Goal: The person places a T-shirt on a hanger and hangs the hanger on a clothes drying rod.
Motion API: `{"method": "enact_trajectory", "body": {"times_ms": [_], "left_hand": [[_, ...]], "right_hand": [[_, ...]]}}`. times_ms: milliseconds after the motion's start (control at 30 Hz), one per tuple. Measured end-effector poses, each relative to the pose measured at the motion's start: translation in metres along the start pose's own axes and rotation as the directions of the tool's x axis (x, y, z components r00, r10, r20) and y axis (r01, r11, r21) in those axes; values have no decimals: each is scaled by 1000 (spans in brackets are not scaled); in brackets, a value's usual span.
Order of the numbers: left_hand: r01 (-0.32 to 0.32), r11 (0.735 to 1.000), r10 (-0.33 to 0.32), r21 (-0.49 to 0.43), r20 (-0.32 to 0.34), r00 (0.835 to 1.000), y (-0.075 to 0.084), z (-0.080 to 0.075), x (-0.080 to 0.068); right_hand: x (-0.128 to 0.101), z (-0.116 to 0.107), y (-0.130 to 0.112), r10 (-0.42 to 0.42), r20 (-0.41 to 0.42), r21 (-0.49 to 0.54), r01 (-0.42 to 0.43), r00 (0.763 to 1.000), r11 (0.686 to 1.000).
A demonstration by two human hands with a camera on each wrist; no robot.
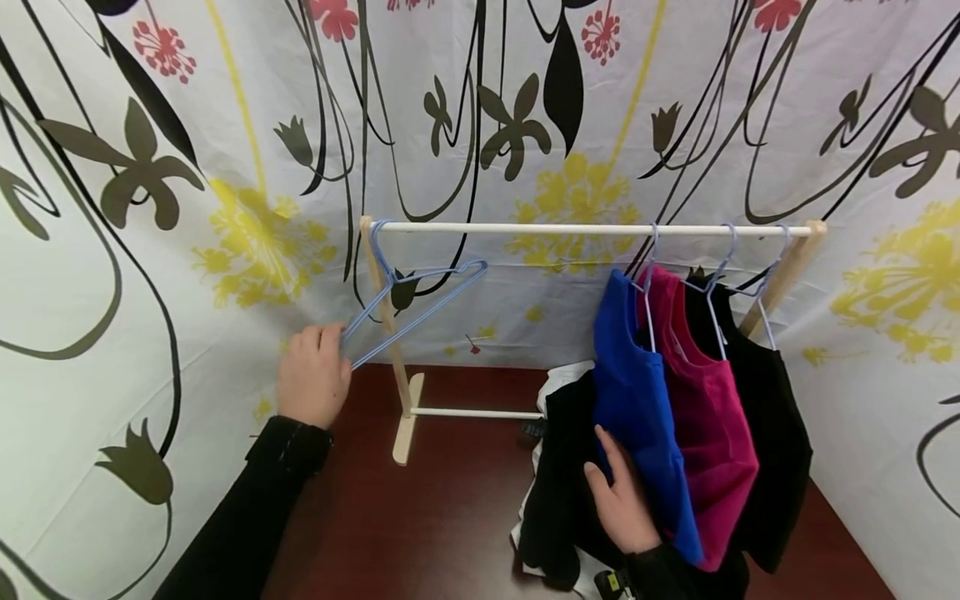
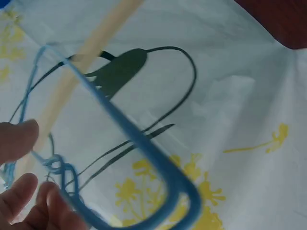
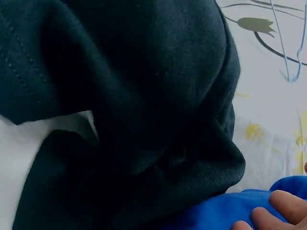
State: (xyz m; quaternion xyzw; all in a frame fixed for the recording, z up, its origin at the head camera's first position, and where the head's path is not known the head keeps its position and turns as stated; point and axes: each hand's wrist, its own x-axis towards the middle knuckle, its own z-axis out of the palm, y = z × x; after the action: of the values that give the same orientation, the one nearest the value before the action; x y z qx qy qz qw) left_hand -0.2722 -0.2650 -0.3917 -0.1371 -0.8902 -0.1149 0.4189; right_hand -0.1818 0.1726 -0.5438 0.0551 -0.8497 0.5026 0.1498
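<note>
My left hand [image 1: 315, 375] grips the lower end of an empty light blue hanger [image 1: 420, 300], whose hook sits over the left end of the white rod [image 1: 525, 227] of a small wooden rack. The left wrist view shows the hanger [image 2: 144, 148] close up, with my fingers [image 2: 19, 139] pinching its wire. My right hand [image 1: 622, 492] lies with straight fingers against a black garment [image 1: 558, 467] heaped on the table, at the hem of a hanging blue shirt [image 1: 637, 375]. In the right wrist view my fingertips [image 3: 288, 206] touch blue fabric beside the black garment [image 3: 144, 96].
A magenta shirt [image 1: 705, 392] and a black shirt [image 1: 772, 433] hang on hangers right of the blue one. A white garment [image 1: 562, 379] lies under the black heap on the dark red table [image 1: 450, 517]. A flowered curtain [image 1: 225, 167] encloses the back and sides.
</note>
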Motion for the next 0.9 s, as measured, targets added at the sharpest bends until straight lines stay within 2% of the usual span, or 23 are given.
{"method": "enact_trajectory", "body": {"times_ms": [200, 367, 467, 533, 633, 700, 733, 800, 867, 900], "left_hand": [[-3, 999, 2, 44, 35, 999, -7, 4, -1], [5, 1000, -4, -3, 79, 997, 1, -4, -1], [48, 997, -39, -53, 151, 988, 11, -11, -2], [81, 992, -57, -98, 226, 972, 18, -16, -3], [165, 963, -77, -216, 363, 928, 26, -20, -1], [239, 921, -77, -307, 457, 886, 30, -21, 1], [287, 890, -76, -356, 503, 861, 31, -20, 2], [393, 810, -71, -435, 593, 802, 33, -19, 4], [498, 710, -53, -498, 667, 743, 34, -17, 5], [539, 670, -43, -511, 698, 715, 35, -16, 5]], "right_hand": [[0, 4, -1, -40, -8, 2, 40, 999, 999], [-2, 4, 1, -38, -7, -2, 38, 999, 999], [-3, 2, 1, -22, 4, 2, 22, 1000, 1000], [-4, 1, 2, -11, 7, 5, 11, 1000, 1000], [-4, 0, 1, -14, -1, 4, 14, 1000, 1000], [-4, 0, 1, -27, -9, -7, 27, 1000, 1000], [-4, 0, 0, -33, -10, -9, 33, 999, 999], [-3, 0, 0, -41, -14, -11, 41, 999, 999], [-3, 1, -1, -51, -18, -14, 51, 999, 999], [-3, 1, -1, -55, -19, -13, 55, 998, 998]]}}
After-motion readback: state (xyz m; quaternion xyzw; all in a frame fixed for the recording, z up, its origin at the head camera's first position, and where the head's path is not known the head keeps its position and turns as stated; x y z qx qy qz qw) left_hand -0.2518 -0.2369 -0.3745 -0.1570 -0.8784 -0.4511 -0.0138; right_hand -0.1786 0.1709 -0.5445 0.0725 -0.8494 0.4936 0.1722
